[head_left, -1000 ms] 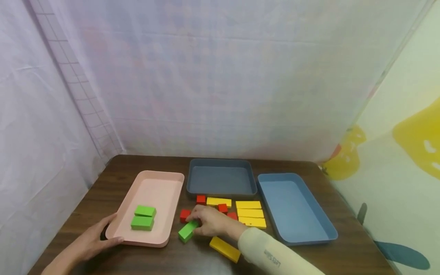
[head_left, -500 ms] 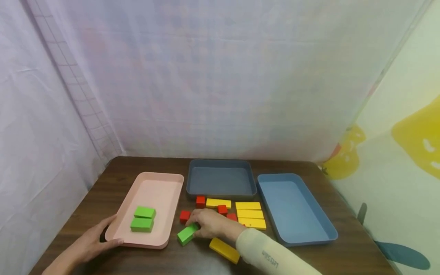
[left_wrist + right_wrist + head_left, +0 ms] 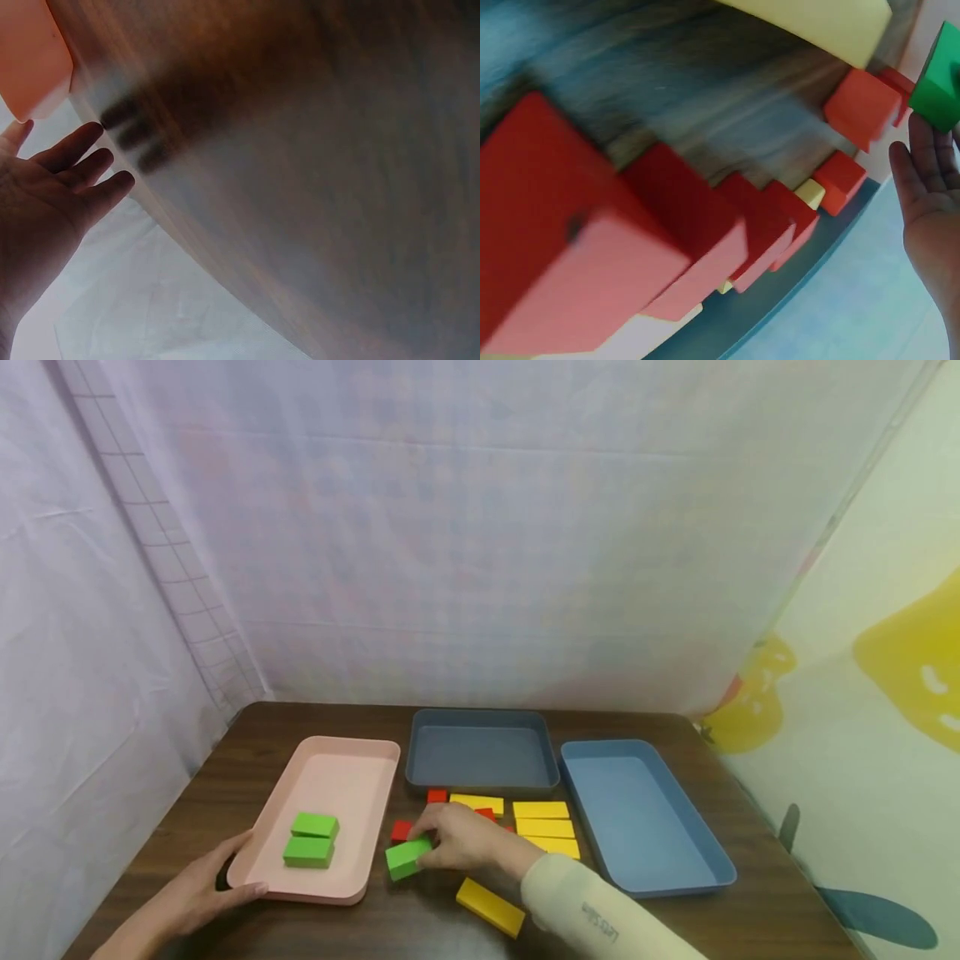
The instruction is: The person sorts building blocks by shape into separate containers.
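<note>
My right hand (image 3: 467,838) pinches a green rectangular block (image 3: 402,860) between thumb and fingers, its near end tipped up over the table. In the right wrist view the fingertips sit against this green block (image 3: 935,88) at the right edge. Red blocks (image 3: 401,832) lie just beyond that hand, partly hidden by it. My left hand (image 3: 191,889) is at the near left corner of the pink tray (image 3: 348,752), thumb along its front wall. The left wrist view shows its fingers spread and fairly straight. Two green blocks (image 3: 309,850) lie in the tray.
Behind the blocks stands a dark grey-blue tray (image 3: 483,756), and a lighter blue tray (image 3: 645,818) is at the right. Three yellow blocks (image 3: 545,828) lie side by side left of it. Another yellow block (image 3: 490,907) lies nearer, close to my right forearm.
The green block beside my right hand has been raised and turned slightly, and the hand has shifted a little with it. My left hand stays at the pink tray.
</note>
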Motion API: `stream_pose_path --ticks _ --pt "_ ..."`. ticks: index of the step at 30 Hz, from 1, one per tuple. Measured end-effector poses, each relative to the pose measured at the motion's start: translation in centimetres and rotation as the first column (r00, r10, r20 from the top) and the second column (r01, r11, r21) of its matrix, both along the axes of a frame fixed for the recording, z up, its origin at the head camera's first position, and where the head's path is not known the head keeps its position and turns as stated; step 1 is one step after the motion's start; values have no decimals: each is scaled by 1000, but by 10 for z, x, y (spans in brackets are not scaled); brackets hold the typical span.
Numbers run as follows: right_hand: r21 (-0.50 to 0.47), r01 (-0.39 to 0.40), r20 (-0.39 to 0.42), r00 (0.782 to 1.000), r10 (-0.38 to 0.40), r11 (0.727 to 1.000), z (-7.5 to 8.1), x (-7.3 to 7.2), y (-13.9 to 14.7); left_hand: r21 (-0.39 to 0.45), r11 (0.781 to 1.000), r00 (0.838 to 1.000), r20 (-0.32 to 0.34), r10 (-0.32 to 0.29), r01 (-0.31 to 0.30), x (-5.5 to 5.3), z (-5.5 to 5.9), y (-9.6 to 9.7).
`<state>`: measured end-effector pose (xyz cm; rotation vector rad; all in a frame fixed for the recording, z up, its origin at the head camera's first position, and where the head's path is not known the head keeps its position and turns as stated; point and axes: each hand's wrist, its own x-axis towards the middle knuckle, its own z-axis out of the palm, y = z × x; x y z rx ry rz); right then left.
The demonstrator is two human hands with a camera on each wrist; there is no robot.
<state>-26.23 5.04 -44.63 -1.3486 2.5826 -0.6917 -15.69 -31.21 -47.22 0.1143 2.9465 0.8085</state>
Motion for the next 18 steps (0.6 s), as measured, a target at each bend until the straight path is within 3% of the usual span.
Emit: stream_pose_path --ticks 5,11,14,18 --pt "-74 180 65 982 -175 981 7 -6 -11 2 1000 1000 -9 4 -4 0 0 0" --pt "-155 383 135 921 -365 911 15 -12 -34 9 1000 1000 -7 -1 1 0 0 0" --pt "-193 440 109 898 -427 877 16 -16 -48 8 1000 1000 -2 -1 1 0 0 1" --pt "-221 467 75 883 -462 856 14 -20 -70 -1 1000 1000 -3 3 -3 -1 -1 1"
